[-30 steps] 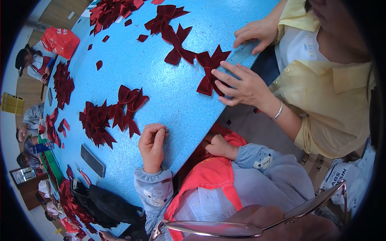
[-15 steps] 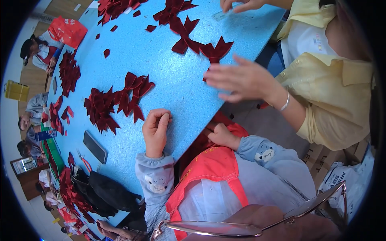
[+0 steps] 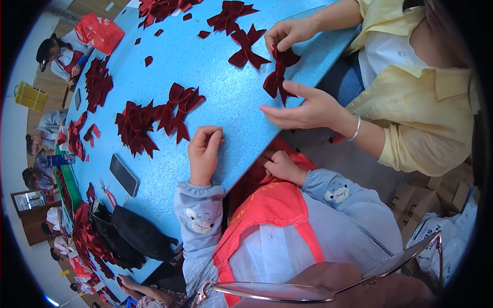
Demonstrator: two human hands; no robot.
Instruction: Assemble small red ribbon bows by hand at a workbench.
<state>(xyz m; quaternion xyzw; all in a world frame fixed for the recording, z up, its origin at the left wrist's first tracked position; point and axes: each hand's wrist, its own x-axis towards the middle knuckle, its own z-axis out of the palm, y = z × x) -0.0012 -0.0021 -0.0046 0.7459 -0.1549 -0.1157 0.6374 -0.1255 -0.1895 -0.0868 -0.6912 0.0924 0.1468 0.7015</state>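
Note:
My left hand (image 3: pixel 205 154) rests on the table's near edge, fingers curled and thumb against them, with nothing visible in it. Beyond it lies a dark red velvet bow (image 3: pixel 177 112) beside a heap of similar bows (image 3: pixel 136 126). My right hand (image 3: pixel 282 167) is low by the table edge, against my red apron (image 3: pixel 275 203). Its fingers are bent, and their tips are hidden. At the right, a co-worker in yellow pinches a dark red bow (image 3: pixel 277 74) with one hand (image 3: pixel 291 35); their other hand (image 3: pixel 314 109) is held open beside it.
On the blue table (image 3: pixel 226 92) lie a dark phone (image 3: pixel 124 174), red-handled pliers (image 3: pixel 109 196) and a black bag (image 3: pixel 141 233). More bows (image 3: pixel 248 47) lie ahead. Other people sit along the left side. Cardboard boxes (image 3: pixel 411 205) stand at the lower right.
The co-worker's far hand has come over and gripped the nearest bow, while their near hand has stopped sweeping over it. My hands keep their places; the view has shifted slightly.

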